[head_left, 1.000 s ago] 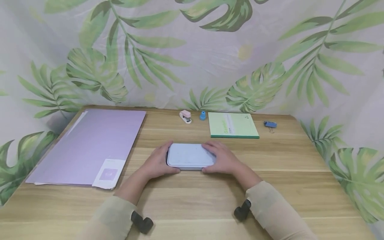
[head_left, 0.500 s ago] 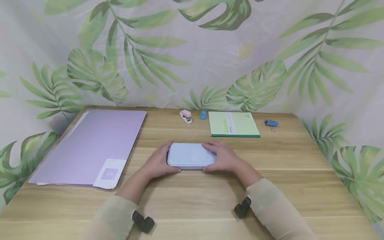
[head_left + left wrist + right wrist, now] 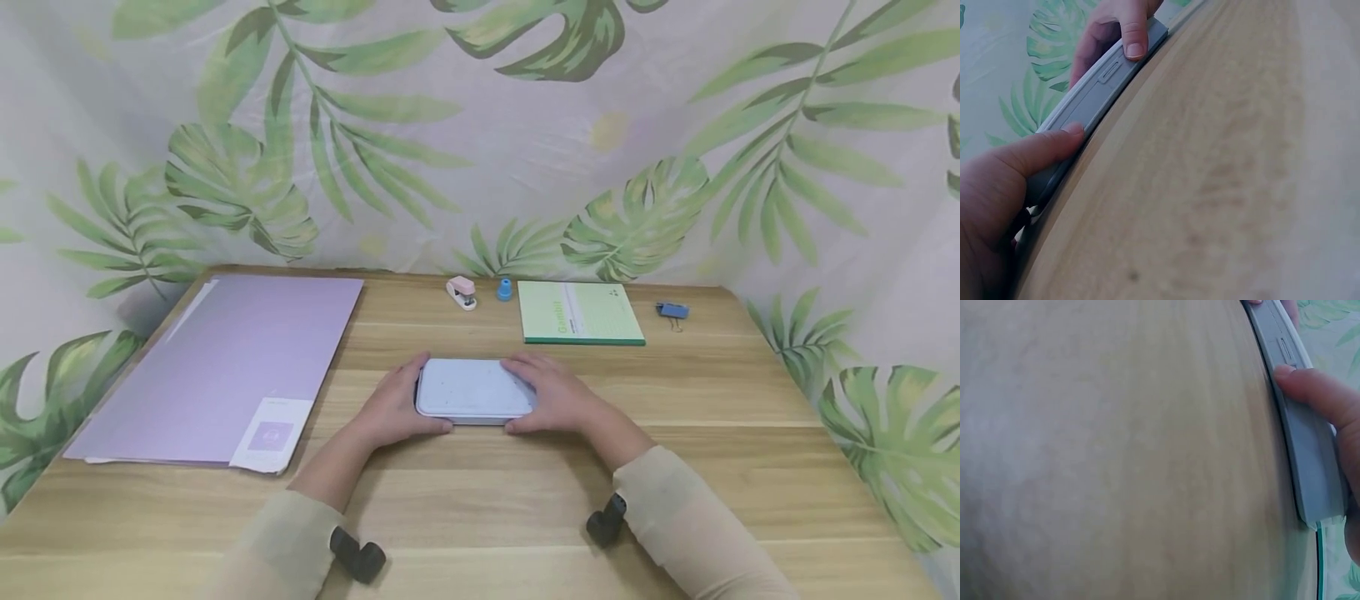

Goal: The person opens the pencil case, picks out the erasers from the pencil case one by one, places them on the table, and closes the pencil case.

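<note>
A flat, pale blue box (image 3: 472, 387) with rounded corners lies on the wooden table, its long side towards me. My left hand (image 3: 393, 407) grips its left end, thumb along the near side and fingers around the far corner. At the opposite end, my right hand (image 3: 557, 396) holds it the same way, with fingertips over the back of the top. In the left wrist view, the grey front side of the box (image 3: 1094, 94) has a small rectangular outline, and both thumbs press on that side. The right wrist view shows the right thumb (image 3: 1319, 387) against the grey side.
A large purple folder (image 3: 247, 358) with a white label lies on the left. Along the back stand a pink and white stapler (image 3: 462, 292), a small blue piece (image 3: 505, 290), a green notebook (image 3: 581, 312) and a blue binder clip (image 3: 672, 311). Leaf-patterned cloth (image 3: 420, 183) hangs behind.
</note>
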